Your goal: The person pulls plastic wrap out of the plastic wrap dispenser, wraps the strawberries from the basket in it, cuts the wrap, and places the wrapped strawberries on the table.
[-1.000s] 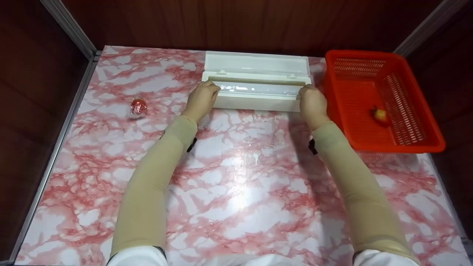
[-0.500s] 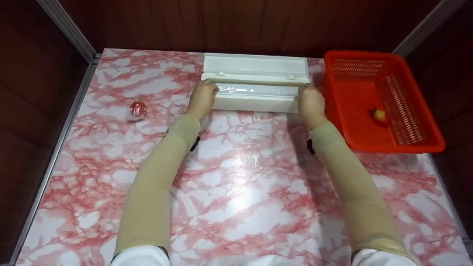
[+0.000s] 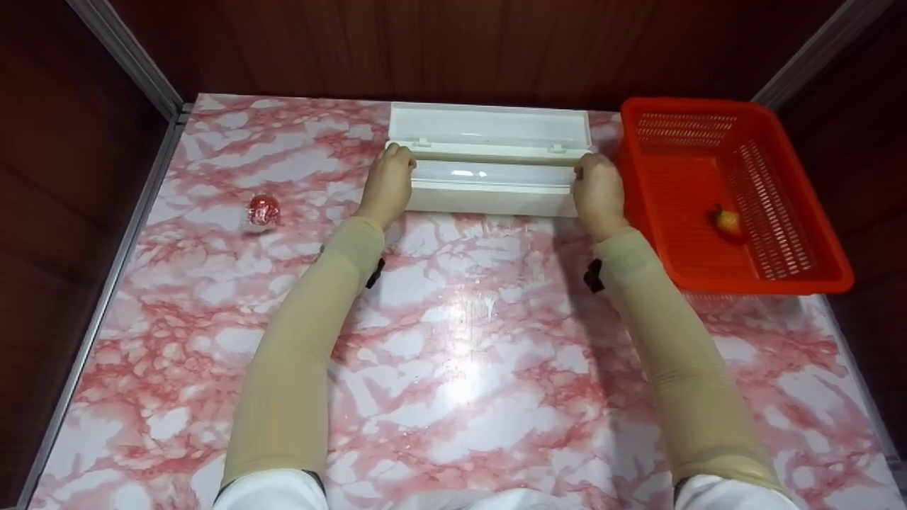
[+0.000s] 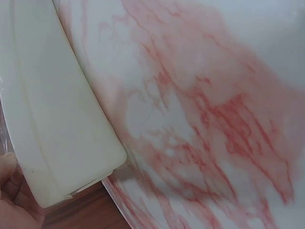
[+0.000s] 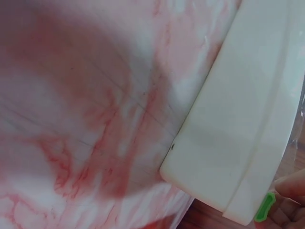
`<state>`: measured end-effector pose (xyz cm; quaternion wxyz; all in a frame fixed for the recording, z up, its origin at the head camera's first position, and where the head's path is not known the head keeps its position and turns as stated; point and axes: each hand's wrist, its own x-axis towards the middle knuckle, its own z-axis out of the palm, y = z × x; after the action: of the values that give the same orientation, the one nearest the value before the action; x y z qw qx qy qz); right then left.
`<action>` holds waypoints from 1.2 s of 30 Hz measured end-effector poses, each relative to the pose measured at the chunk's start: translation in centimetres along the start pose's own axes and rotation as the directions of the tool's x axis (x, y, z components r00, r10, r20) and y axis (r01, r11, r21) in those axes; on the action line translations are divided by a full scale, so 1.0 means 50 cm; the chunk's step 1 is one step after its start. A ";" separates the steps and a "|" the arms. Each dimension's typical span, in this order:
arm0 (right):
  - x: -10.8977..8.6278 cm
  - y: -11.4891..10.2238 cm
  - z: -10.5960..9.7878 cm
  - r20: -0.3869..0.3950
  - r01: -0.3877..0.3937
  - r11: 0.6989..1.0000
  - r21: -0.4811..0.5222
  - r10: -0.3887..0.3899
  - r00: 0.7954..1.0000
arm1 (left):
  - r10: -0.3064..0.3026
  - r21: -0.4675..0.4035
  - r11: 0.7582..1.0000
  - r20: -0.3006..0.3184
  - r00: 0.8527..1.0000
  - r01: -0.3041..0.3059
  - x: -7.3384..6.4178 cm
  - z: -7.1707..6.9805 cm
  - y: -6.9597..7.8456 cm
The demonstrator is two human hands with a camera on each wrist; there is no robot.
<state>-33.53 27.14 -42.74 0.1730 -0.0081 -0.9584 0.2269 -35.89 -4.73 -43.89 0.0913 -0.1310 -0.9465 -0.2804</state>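
Observation:
A white cling film dispenser box (image 3: pixel 492 203) lies at the back of the table, its lid (image 3: pixel 489 126) tipped back. Clear cling film (image 3: pixel 489 174) stretches across its opening. My left hand (image 3: pixel 387 184) pinches the film at the box's left end; my right hand (image 3: pixel 600 195) does the same at the right end. In the left wrist view, thumb and fingers (image 4: pixel 12 191) curl close by the box's corner. A green slider (image 5: pixel 265 207) shows beside the right fingers in the right wrist view, with film (image 5: pixel 296 136) above. Both hands partly cover the box's ends.
A red plastic basket (image 3: pixel 840 265) stands at the right, close to my right hand, with a small yellow-red fruit (image 3: pixel 728 222) inside. A round red item in clear wrap (image 3: pixel 263 211) sits at the left. Dark wood-grain panels (image 3: pixel 482 49) bound the table.
Both hands stay at the box's ends and shift slightly. The film between them looks smoother, with fewer bright wrinkles than before. The head view has moved a little.

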 end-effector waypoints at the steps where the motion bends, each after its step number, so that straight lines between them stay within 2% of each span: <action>1: 0.001 0.001 0.000 -0.006 -0.002 1.000 0.021 0.002 1.000 | 0.004 0.004 1.000 -0.002 1.000 -0.004 0.001 -0.001 0.001; 7: 0.003 0.000 -0.004 -0.004 -0.064 0.991 0.115 0.065 0.998 | -0.009 -0.010 1.000 0.003 1.000 0.009 0.007 -0.004 0.003; 14: 0.011 -0.001 -0.010 0.011 -0.113 0.983 0.148 0.113 0.994 | -0.045 -0.041 0.998 0.014 0.999 0.045 0.016 -0.011 0.003; 28: 0.023 -0.015 -0.019 -0.089 -0.082 0.970 0.229 0.104 0.991 | -0.046 -0.079 0.996 0.012 0.999 0.047 0.021 -0.036 0.009; 36: 0.031 -0.017 -0.027 -0.095 -0.095 0.961 0.258 0.123 0.988 | -0.056 -0.119 0.991 0.005 0.998 0.057 0.025 -0.048 0.009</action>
<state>-34.48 27.12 -40.73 0.2124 -0.0515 -0.9087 0.3558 -36.72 -5.44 -41.36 0.0746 -0.1096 -0.9315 -0.3387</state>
